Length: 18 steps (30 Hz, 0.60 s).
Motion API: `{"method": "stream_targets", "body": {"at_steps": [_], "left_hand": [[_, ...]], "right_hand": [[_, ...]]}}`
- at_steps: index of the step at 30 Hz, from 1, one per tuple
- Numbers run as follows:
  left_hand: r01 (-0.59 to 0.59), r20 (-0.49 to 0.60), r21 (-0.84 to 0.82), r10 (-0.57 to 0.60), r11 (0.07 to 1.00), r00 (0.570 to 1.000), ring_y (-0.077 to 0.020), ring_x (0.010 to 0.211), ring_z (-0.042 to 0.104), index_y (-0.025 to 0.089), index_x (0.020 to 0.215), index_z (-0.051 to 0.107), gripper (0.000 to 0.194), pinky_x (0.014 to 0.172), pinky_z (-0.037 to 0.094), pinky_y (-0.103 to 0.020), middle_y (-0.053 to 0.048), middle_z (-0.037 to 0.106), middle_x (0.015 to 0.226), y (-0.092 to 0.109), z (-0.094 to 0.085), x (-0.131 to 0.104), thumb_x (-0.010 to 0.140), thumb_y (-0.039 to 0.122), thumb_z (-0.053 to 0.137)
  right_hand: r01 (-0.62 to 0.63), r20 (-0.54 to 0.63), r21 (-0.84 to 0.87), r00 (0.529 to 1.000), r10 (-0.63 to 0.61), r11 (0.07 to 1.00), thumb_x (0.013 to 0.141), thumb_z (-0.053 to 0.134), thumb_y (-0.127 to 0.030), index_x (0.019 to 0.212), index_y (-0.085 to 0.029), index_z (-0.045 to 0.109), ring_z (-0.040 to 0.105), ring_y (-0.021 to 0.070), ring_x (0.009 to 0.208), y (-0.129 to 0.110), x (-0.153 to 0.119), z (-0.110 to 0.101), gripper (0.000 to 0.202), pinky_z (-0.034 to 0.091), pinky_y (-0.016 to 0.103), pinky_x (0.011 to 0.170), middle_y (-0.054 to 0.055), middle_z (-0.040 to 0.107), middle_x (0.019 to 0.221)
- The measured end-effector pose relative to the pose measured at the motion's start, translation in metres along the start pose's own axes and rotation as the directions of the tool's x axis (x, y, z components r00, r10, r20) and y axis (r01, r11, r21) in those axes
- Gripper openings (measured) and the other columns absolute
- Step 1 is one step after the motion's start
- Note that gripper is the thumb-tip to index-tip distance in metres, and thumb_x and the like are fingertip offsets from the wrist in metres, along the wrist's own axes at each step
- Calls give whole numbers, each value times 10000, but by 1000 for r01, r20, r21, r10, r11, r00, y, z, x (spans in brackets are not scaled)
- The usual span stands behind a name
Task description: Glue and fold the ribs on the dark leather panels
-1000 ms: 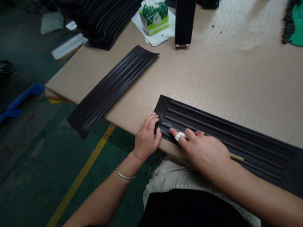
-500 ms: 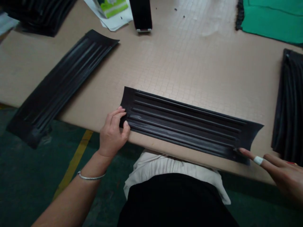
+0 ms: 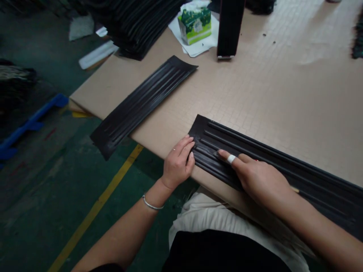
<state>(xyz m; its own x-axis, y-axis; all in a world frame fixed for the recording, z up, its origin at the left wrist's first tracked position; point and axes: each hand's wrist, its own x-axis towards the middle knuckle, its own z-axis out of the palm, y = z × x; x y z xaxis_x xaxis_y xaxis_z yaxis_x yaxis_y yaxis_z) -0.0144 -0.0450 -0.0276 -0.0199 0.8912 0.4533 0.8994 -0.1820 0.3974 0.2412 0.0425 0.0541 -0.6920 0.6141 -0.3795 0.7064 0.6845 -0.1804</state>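
Right hand (image 3: 259, 174) — back near left hand (image 3: 178, 161).

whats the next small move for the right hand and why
Probably draw the right hand and its stick rightward along the near strip: the index finger is near the left end, the left hand rests there, and the ridges run rightward.

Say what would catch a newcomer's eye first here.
Likely the right hand, gripping a thin stick over the nearer ridged black panel on the table; the left hand rests on the panel's left end. Next, the green box on white paper near the top, right of a dark stack.
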Motion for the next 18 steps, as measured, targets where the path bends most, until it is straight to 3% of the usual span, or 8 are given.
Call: {"method": "stream_targets", "body": {"at_steps": [2,9,14,18], "left_hand": [[8,-6,-11,-8,1000,1000,-271,1429,538,152,1360,571,405,1182,497,-467,-160,624,1439,1,0,0,959,124,528],[31,8,-12,-31,999,999,-276,1412,554,123,1363,552,421,1166,515,-453,-175,633,1413,5,-2,2,942,119,543],[73,27,-20,-72,997,997,-277,1415,545,127,1397,500,436,1154,521,-456,-196,594,1444,6,-5,2,963,156,527],[65,43,6,-65,998,997,-276,1409,547,121,1395,504,433,1166,509,-450,-198,590,1439,5,-6,3,965,164,533]], "right_hand": [[7,34,-47,999,-5,999,1037,362,-150,1646,-480,217,724,228,759,-12,16,-7,708,481,313,575,27,694,1130],[53,87,-24,995,-50,998,1028,408,-161,1636,-489,248,722,213,785,-19,38,-19,710,443,296,589,40,693,1211],[121,74,-37,990,-118,992,1050,351,-188,1635,-453,286,708,211,726,-41,68,-29,645,355,284,519,40,697,1059],[149,75,-33,986,-146,988,1041,350,-181,1630,-471,284,720,221,759,-31,63,-33,660,375,295,533,31,699,1080]]}}
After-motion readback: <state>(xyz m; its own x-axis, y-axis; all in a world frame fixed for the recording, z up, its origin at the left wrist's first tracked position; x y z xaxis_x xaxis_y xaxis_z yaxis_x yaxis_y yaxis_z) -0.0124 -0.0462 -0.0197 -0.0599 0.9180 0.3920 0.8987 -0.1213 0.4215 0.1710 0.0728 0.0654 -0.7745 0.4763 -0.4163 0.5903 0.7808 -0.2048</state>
